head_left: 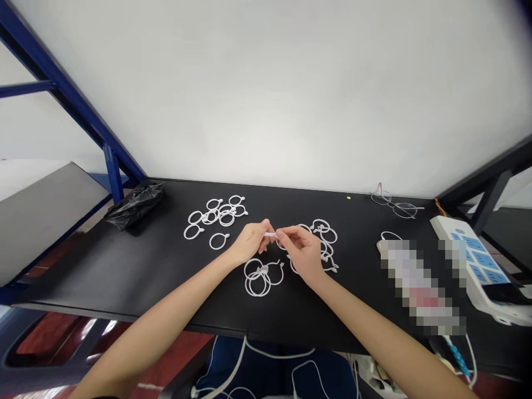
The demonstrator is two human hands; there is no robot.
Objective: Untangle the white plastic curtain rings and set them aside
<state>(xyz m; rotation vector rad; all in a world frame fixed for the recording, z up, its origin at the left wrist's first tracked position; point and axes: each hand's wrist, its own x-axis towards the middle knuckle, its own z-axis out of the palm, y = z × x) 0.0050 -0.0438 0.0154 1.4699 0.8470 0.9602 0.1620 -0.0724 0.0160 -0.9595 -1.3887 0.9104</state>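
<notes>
Over the black desk (124,260), left hand (249,239) and right hand (306,256), fingers curled, pinch a white piece (270,234).

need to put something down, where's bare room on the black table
Widest: the black table between the black bag, left ring cluster and left forearm. Narrower: between the right ring cluster and pixelated item. Crowded: around left hand and right hand, and by the power strip.

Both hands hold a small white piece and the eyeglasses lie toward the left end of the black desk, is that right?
Not quite: the head view shows the eyeglasses toward the right end of the black desk. The left hand and right hand hold a small white piece.
</notes>
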